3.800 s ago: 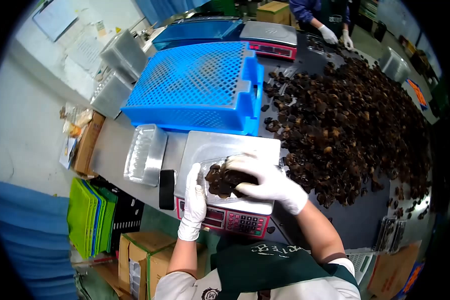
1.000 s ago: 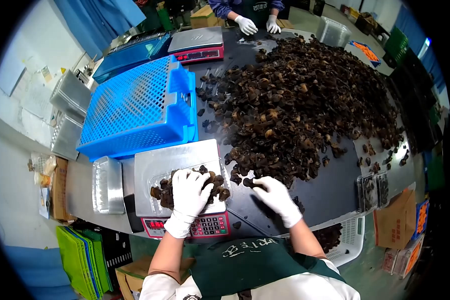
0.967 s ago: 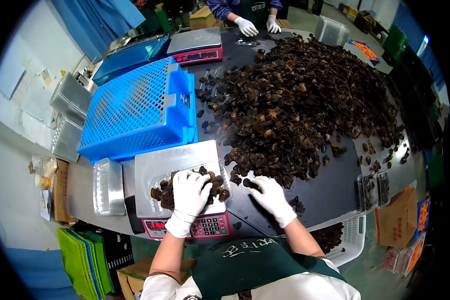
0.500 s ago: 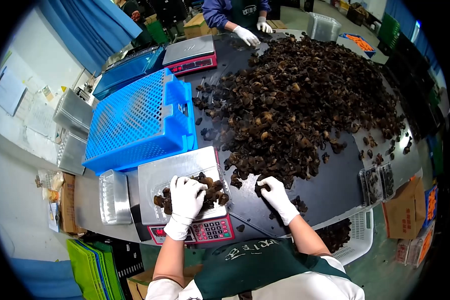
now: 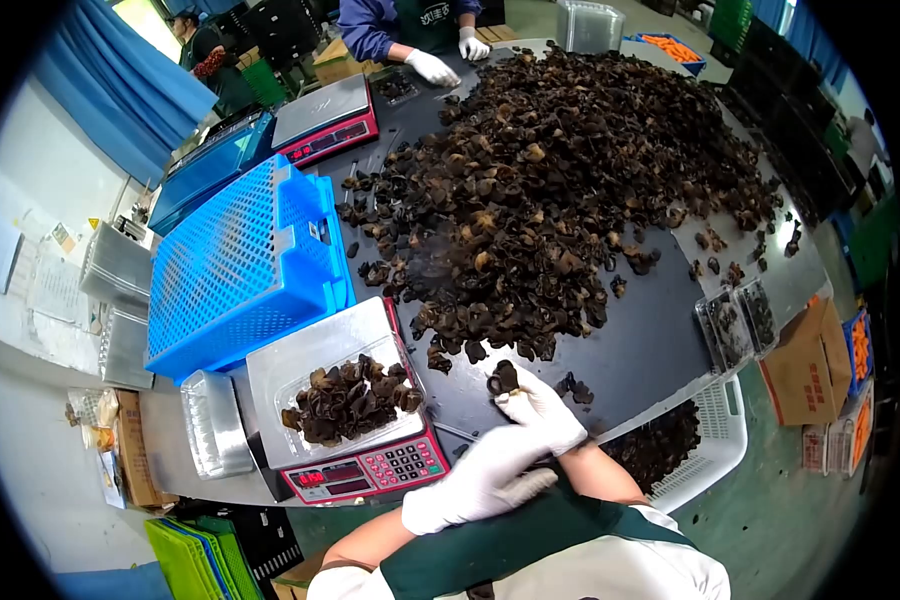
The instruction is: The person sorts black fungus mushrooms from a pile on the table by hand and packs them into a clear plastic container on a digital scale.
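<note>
My right hand [image 5: 542, 412], gloved in white, pinches a dark fungus piece [image 5: 503, 378] between its fingers over the dark tabletop. My left hand [image 5: 485, 478], also gloved and slightly blurred, reaches across in front of my apron close to the right wrist; its fingers are extended, with nothing visible in them. A clear plastic tray [image 5: 292, 398] full of dark fungus pieces [image 5: 350, 400] rests on the silver plate of a red scale [image 5: 365, 472], whose red display is lit. Beyond my right hand lies a large heap of the same fungus [image 5: 540, 190].
An upturned blue crate [image 5: 235, 265] stands behind the scale, clear trays [image 5: 215, 425] at its left. Across the table are a second scale [image 5: 325, 115] and a co-worker's gloved hands [image 5: 432, 68]. Filled clear boxes [image 5: 735, 325] sit at the right edge, above a white basket [image 5: 715, 435].
My left hand has left the tray and moved right, towards my right hand. The right hand has lifted a fungus piece and drawn back nearer my body. The view has shifted.
</note>
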`<state>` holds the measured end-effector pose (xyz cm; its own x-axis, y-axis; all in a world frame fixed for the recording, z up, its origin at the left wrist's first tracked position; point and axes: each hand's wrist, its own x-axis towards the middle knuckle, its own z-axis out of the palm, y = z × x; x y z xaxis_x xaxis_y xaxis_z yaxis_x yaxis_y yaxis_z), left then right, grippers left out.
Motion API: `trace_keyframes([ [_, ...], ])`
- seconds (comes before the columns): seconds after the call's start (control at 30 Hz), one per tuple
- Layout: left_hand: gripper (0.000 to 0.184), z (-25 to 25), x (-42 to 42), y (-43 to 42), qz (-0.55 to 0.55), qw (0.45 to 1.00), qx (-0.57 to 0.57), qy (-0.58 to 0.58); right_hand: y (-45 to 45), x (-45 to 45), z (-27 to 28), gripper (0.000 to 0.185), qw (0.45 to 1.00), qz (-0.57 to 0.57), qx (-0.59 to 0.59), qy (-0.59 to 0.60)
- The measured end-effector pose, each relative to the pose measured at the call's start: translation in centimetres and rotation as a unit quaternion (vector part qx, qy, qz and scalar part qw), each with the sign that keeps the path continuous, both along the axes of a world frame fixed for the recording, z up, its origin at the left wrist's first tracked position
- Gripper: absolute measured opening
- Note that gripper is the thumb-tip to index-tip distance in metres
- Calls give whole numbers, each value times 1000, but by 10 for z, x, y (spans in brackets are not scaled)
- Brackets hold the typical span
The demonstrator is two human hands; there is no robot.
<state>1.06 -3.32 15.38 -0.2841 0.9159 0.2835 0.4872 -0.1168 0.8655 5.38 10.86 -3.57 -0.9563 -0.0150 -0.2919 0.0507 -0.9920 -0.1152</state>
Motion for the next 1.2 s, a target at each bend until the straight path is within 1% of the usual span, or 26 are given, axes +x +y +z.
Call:
trace_keyframes([
  [0.03,34,-13,13,-2,-25,1000,17,0,-5,1,10,40,1000,-7,-7,6],
  [0.13,24,-45,14,-10,27,985,-51,-162,-4,8,26,45,999,-7,51,14],
  [0.17,17,-52,13,-17,85,930,-147,-325,-1,9,29,45,995,1,94,46],
  [0.23,16,-83,6,-36,137,826,-147,-527,0,9,40,40,989,0,99,106],
  [0.3,28,-100,2,-53,137,698,-91,-697,-5,16,63,35,969,6,240,51],
  [0.33,33,-101,-1,-57,98,638,-48,-762,-8,15,70,29,904,20,421,71],
  [0.37,37,-101,-3,-60,56,572,-3,-818,-17,14,79,28,885,41,461,56],
  [0.4,43,-100,-4,-62,42,548,6,-835,-21,12,95,27,822,84,558,75],
  [0.43,40,-104,-4,-64,42,492,42,-869,-25,10,108,27,746,125,648,93],
  [0.47,40,-107,-4,-68,77,517,47,-851,-30,7,114,26,736,148,650,113],
  [0.53,37,-96,-7,-70,102,549,91,-825,-40,-2,124,25,752,93,636,149],
  [0.57,37,-87,-9,-74,151,610,63,-776,-41,-7,130,24,742,58,647,167],
  [0.6,38,-76,-15,-78,156,665,74,-727,-44,-9,131,24,863,110,485,84],
  [0.63,39,-63,-22,-81,159,716,84,-674,-46,-20,120,27,823,8,552,132],
  [0.7,29,-32,-41,-86,282,823,44,-491,-46,-49,136,26,725,-40,681,98],
  [0.73,28,-27,-50,-84,350,856,65,-376,-50,-62,129,27,705,-52,699,107],
  [0.77,30,-29,-61,-88,426,878,-9,-218,-55,-76,119,27,683,-65,718,115],
  [0.8,32,-30,-79,-90,437,898,-40,-27,-60,-88,120,28,602,-112,777,144],
  [0.83,34,-34,-92,-92,432,883,-70,166,-61,-99,118,30,552,-96,810,176],
  [0.9,39,-57,-104,-94,405,845,-176,302,-71,-114,116,30,442,-121,869,187],
  [0.93,40,-50,-104,-93,345,829,-270,347,-80,-114,102,31,322,-154,920,163],
  [0.97,42,-54,-100,-94,338,804,-260,414,-83,-115,90,30,348,-133,912,172],
  [1.03,41,-48,-100,-98,341,838,-231,358,-73,-119,100,30,502,-84,834,212],
  [1.07,42,-42,-100,-102,359,851,-205,324,-69,-115,91,27,501,-112,842,166],
  [1.1,40,-36,-102,-107,374,861,-177,297,-61,-113,89,26,533,-131,827,120],
  [1.2,38,-16,-106,-128,441,873,-120,167,-29,-103,76,22,530,-92,841,48],
])
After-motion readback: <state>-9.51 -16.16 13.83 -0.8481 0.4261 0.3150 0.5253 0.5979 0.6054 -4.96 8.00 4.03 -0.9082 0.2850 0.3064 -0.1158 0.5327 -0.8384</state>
